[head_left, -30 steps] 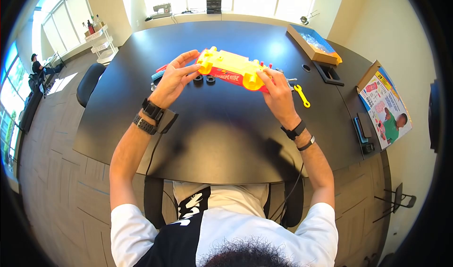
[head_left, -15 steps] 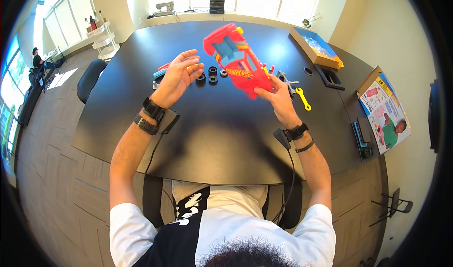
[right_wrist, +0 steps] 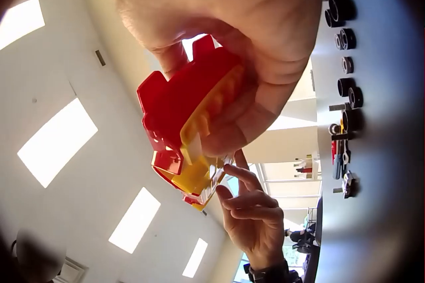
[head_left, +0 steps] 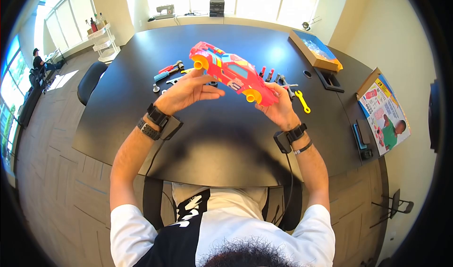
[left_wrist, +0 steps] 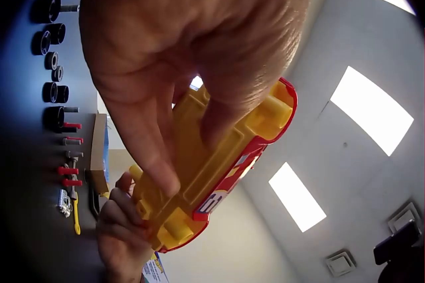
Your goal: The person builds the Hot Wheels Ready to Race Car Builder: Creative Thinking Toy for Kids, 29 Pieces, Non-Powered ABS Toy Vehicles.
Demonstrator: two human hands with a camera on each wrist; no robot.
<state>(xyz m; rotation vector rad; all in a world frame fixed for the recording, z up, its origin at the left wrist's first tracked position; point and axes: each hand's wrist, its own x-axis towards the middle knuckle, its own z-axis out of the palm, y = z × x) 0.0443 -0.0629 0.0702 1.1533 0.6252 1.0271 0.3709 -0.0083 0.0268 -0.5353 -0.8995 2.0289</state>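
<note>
A red toy car [head_left: 238, 72] with a yellow base is held above the table, its roof up and its side facing me. My right hand [head_left: 280, 107] grips its right end, thumb on one side and fingers curled round to the base, as the right wrist view also shows. Under the other end lies my left hand [head_left: 188, 94], its fingers loosely extended. In the left wrist view those fingers reach along the yellow underside [left_wrist: 192, 183]. The yellow wheel mounts carry no wheels. Part of my left hand is hidden behind the car in the head view.
Black wheels [right_wrist: 342, 9] stand on the table [head_left: 222, 139] beyond the car. Toy tools [head_left: 170, 71] lie left, a yellow wrench [head_left: 302, 101] and red-tipped pieces [head_left: 270, 74] right. An open box [head_left: 314, 50] and a printed box [head_left: 384, 111] sit at the right.
The car was yellow side up between both hands. My left hand let go while my right hand turned it over; now it is roof up, with my left hand back under its left end.
</note>
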